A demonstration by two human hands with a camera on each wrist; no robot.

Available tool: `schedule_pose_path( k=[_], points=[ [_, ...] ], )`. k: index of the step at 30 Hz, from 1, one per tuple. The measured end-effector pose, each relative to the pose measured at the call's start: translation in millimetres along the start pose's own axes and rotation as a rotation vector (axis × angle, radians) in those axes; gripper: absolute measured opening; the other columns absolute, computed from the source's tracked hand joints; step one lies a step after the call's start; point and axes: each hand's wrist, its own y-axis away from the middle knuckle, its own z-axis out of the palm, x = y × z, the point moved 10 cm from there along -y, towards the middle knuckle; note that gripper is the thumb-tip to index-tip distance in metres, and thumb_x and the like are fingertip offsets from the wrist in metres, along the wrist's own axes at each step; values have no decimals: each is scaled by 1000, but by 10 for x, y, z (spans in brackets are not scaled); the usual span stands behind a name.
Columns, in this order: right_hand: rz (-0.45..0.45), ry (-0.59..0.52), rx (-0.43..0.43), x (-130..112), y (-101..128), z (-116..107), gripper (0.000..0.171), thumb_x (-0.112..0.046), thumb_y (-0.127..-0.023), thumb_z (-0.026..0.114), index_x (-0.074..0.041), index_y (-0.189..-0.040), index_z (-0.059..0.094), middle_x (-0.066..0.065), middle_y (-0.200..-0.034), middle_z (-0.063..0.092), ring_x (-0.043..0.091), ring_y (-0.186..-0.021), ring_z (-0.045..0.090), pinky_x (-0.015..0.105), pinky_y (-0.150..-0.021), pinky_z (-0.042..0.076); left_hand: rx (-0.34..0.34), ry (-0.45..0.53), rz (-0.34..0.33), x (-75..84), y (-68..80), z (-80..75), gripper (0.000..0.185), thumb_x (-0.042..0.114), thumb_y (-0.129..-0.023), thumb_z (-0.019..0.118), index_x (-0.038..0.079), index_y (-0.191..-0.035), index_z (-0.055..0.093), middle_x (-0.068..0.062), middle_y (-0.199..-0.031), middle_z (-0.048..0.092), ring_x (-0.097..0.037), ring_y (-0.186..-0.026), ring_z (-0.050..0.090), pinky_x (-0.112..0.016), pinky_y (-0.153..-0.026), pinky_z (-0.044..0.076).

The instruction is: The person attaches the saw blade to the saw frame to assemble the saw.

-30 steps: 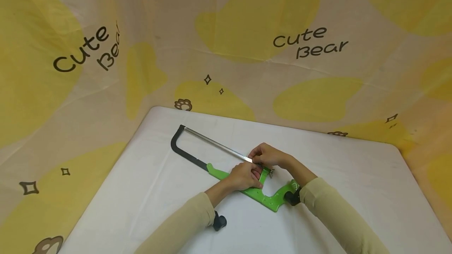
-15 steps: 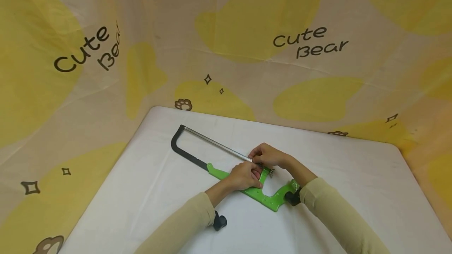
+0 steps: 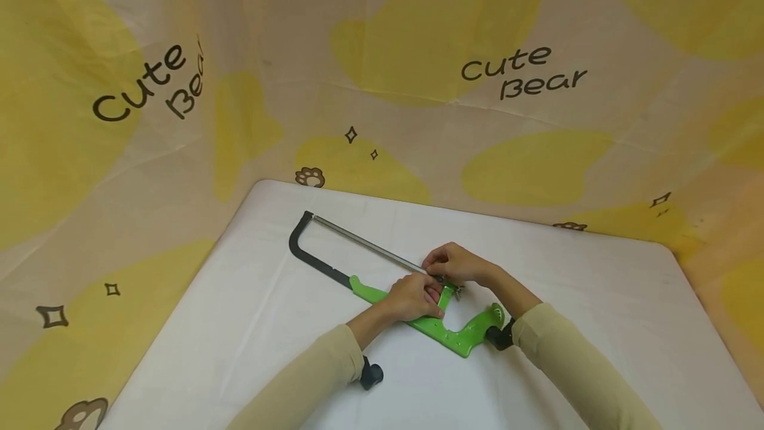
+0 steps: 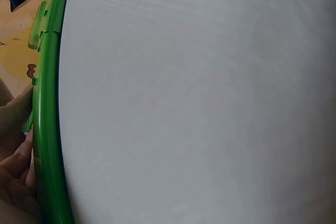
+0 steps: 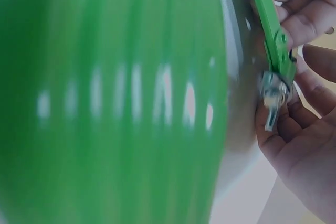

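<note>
Where the one hacksaw (image 3: 382, 277) lies flat on the white table (image 3: 597, 324), both hands meet at the handle end of its blade. The saw is a single tool: a black bow at the far left, a thin silver blade (image 3: 364, 244) running diagonally toward the near right, and a green handle (image 3: 453, 337) nearest the person. The left hand (image 3: 412, 298) rests on the green frame with its fingers curled round the upright green post, holding it down. The right hand (image 3: 456, 263) sits just behind it, fingertips pinching at the one small metal wing nut (image 5: 273, 95) where the blade joins the post; the right wrist view shows that silver nut between a thumb and curled fingers (image 5: 294, 124). In the left wrist view the green frame (image 4: 47, 129) runs along the left edge, with fingers (image 4: 16, 171) pressed against it.

Two beige sleeves come in from the near edge, each with one black wrist camera (image 3: 371, 374).

The saw sits in the middle-left of the table, well apart from every edge. Bare white surface lies open to the right of the hands and on the near left, as well as a narrower band beyond the blade toward the far edge. One cloth backdrop (image 3: 179, 118), yellow-patched and printed twice with "Cute Bear", rises round the table's far and side edges.
</note>
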Motion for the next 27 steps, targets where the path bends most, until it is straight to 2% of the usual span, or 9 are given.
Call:
schedule_pose_path(
  k=[3,13,22,27],
  points=[
    [1,2,19,44,61,-49,23,-11,-95,60,1,-112,69,6,-101,69,15,-91,58,31,-84,45,-3,0,-7,-6,3,2,28,17,-72,89,13,-92,69,11,-79,65,0,-71,61,-28,-80,44],
    [-49,-30,52,160,299,-136,25,-8,-95,61,6,-115,63,9,-91,66,18,-83,59,31,-74,48,-6,21,-42,-25,11,2,35,16,-73,89,9,-102,71,10,-79,64,-1,-71,60,-28,-81,44],
    [-25,-94,96,291,523,-182,13,-10,-96,62,2,-101,62,9,-90,62,21,-83,54,28,-68,46,0,31,-42,-25,16,2,39,14,-72,90,8,-105,71,10,-80,65,-1,-70,60,-26,-80,45],
    [0,-93,124,384,599,-184,12,-11,-96,61,0,-98,63,8,-89,61,21,-82,53,26,-66,45,2,28,-38,-23,17,9,38,14,-72,90,8,-105,71,9,-79,64,-1,-70,59,-26,-79,45]
  ],
)
